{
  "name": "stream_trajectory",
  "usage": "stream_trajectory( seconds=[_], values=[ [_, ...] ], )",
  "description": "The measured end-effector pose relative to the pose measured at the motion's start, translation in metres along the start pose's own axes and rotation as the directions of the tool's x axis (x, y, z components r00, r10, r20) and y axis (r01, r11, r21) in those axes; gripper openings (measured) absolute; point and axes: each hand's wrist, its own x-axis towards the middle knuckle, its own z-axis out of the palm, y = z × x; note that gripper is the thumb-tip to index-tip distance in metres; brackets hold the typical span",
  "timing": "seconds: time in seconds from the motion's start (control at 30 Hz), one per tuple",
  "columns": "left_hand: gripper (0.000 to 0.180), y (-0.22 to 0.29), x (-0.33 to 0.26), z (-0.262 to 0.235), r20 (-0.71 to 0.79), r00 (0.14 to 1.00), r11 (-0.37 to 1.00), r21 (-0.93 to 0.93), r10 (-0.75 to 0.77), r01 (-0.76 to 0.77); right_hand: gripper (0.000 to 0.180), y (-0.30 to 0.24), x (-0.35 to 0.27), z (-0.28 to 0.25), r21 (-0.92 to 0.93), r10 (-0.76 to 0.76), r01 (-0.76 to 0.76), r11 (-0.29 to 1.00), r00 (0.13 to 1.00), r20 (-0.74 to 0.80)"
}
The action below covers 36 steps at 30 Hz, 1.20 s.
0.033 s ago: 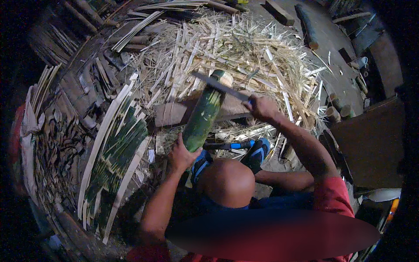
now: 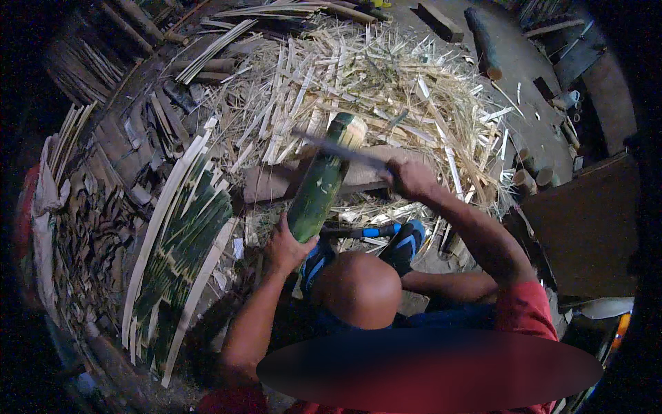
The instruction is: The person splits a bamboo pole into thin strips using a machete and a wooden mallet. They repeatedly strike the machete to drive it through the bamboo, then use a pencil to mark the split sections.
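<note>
A thick green bamboo section slants away from me, its far part lying against a wooden beam. My left hand is closed around the near end of the bamboo. With my right hand I grip a long knife by its handle, which my fingers mostly hide. Its blade, slightly blurred, crosses the bamboo just short of the far end; whether the edge touches cannot be told. Around the far end the green skin is gone and pale wood shows.
Beyond the beam spreads a large heap of pale bamboo strips and shavings. Split bamboo slats lie at my left. A black and blue handle rests by my feet. A brown board stands at the right; a log lies far right.
The knife and my right hand have shifted slightly toward me and to the left, so the blade crosses lower on the bamboo. The left hand stays at the near end.
</note>
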Motion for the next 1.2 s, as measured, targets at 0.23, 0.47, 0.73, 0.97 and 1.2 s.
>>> stream_trajectory(
  seconds=[0.23, 0.47, 0.73, 0.97, 1.2],
  values=[
    [0.112, 0.012, 0.001, -0.014, 0.110, 0.989, 0.994, 0.072, -0.096, 0.088, 0.058, 0.009, 0.027, -0.009, 0.079, 0.191, -0.184, 0.980, 0.976, -0.101],
    [0.111, 0.013, -0.001, 0.005, -0.078, 0.997, 0.997, 0.074, -0.023, 0.029, 0.061, -0.049, -0.008, -0.042, -0.216, -0.260, 0.327, 0.920, 0.921, 0.289],
    [0.115, 0.006, 0.004, 0.003, -0.034, 0.999, 1.000, 0.030, 0.008, -0.007, 0.058, -0.017, 0.010, -0.034, -0.049, -0.072, 0.076, 0.996, 0.995, 0.073],
    [0.117, 0.011, 0.004, -0.003, 0.026, 0.999, 0.999, 0.036, -0.026, 0.025, 0.064, 0.018, 0.034, -0.048, 0.138, 0.285, -0.254, 0.957, 0.905, -0.316],
    [0.129, -0.090, 0.010, -0.022, 0.569, 0.811, 0.847, -0.491, 0.135, 0.203, 0.065, -0.013, 0.007, -0.014, -0.038, 0.128, -0.129, 0.991, 0.992, -0.015]
  ],
)
